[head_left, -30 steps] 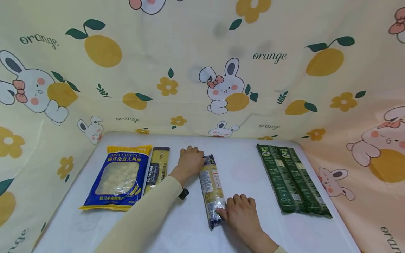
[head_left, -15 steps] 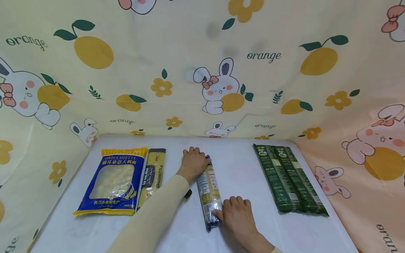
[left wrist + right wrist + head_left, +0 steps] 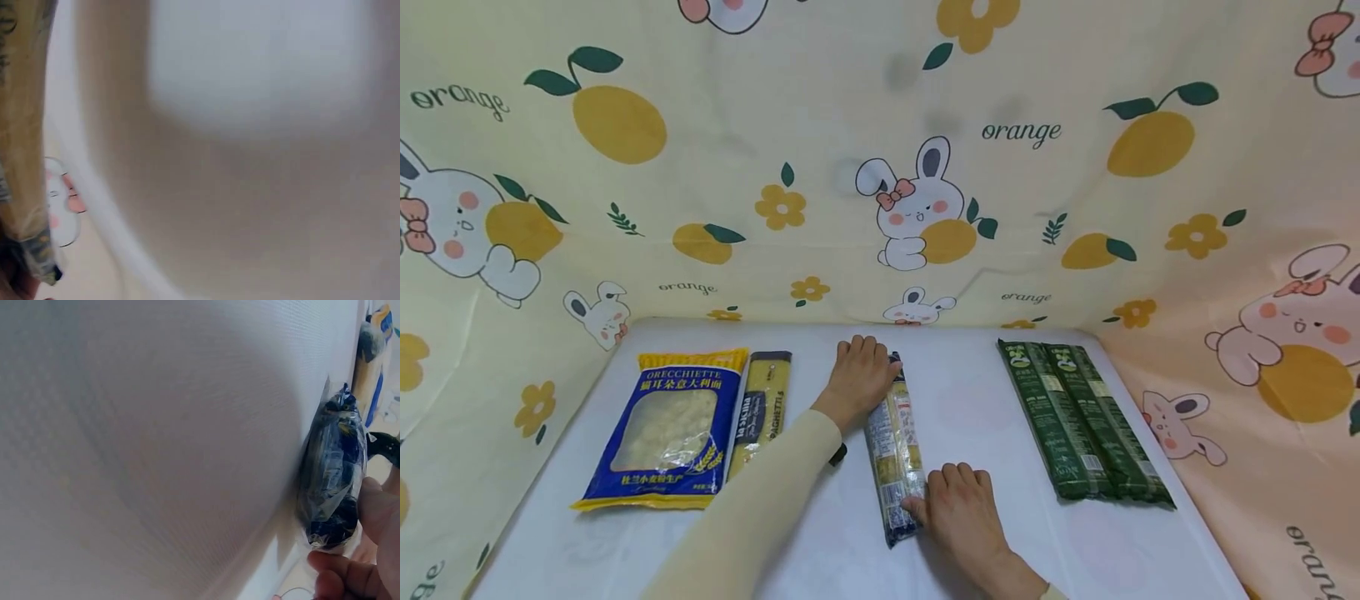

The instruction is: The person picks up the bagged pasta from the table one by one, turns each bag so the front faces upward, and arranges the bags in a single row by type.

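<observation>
A long clear packet of pasta (image 3: 895,454) with dark blue ends lies lengthwise in the middle of the white table. My left hand (image 3: 861,379) grips its far end from the left, fingers curled over it. At the near right edge, my right hand (image 3: 962,517) holds the packet with the thumb on top. In the right wrist view the packet's dark blue end (image 3: 334,481) sits between thumb and fingers (image 3: 337,572). The left wrist view catches the pasta packet (image 3: 22,125) along its left edge; most of that view is blurred.
To the left lie a blue and yellow orecchiette bag (image 3: 666,433) and a spaghetti packet (image 3: 763,408), partly behind my left sleeve. Two green packets (image 3: 1082,421) lie side by side on the right. A printed cloth (image 3: 820,125) rises behind and beside the white table (image 3: 958,358).
The head view has swung slightly right. My left hand and the packet's far end have moved slightly away from me; my right hand stays at the near end.
</observation>
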Demonstrator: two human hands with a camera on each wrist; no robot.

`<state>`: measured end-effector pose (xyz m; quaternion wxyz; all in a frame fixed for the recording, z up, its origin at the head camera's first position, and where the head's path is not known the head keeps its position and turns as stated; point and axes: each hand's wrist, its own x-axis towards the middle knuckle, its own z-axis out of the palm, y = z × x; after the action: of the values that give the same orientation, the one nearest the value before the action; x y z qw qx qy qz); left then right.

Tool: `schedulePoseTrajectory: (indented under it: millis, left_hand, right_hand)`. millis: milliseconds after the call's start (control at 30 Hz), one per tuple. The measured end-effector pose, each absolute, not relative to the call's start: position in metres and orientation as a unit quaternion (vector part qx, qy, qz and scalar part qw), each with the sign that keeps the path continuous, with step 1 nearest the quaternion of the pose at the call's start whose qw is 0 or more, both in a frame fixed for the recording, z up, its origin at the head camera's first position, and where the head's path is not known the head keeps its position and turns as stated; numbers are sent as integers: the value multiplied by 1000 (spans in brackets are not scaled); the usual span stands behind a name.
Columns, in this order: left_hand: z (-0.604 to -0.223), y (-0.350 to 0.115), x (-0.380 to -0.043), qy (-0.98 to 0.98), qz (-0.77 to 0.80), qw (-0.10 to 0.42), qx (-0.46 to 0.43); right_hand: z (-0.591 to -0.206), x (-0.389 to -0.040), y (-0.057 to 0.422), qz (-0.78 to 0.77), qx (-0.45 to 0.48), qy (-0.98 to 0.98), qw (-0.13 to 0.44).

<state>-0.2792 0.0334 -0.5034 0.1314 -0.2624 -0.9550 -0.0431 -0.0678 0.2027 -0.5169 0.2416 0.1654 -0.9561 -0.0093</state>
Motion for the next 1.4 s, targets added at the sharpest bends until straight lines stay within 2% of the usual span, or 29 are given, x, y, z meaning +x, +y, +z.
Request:
schedulePoseTrajectory:
  millis: [200, 367, 500, 700, 800, 900, 1033, 1100, 1400]
  left_hand:
    - [-475, 32, -282, -923, -69, 230, -300]
    - [-456, 31, -281, -896, -78, 299, -318]
    - [-449, 29, -280, -883, -78, 328, -326]
    - [-447, 25, -277, -875, -97, 337, -334]
    - [-445, 24, -276, -867, -99, 349, -342]
    - [-439, 25, -275, -857, -97, 370, -346]
    - [-425, 27, -271, -843, -92, 397, -351]
    - [-417, 30, -267, -842, -90, 396, -354]
    - [-392, 41, -240, -886, -73, 347, -298]
  right_hand:
    - [-514, -75, 202, 6, 174, -946, 272]
    - [-510, -79, 201, 21, 156, -955, 252]
    - [-509, -81, 201, 47, 126, -971, 197]
    - [-506, -86, 197, 153, 80, -982, 75]
    - [-504, -88, 197, 185, 76, -978, 50]
    - [-502, -90, 198, 155, 100, -978, 95]
    - [-501, -93, 204, 75, 130, -963, 223]
    - [-501, -94, 207, 43, 136, -954, 265]
    - [-508, -92, 202, -1, 136, -944, 301]
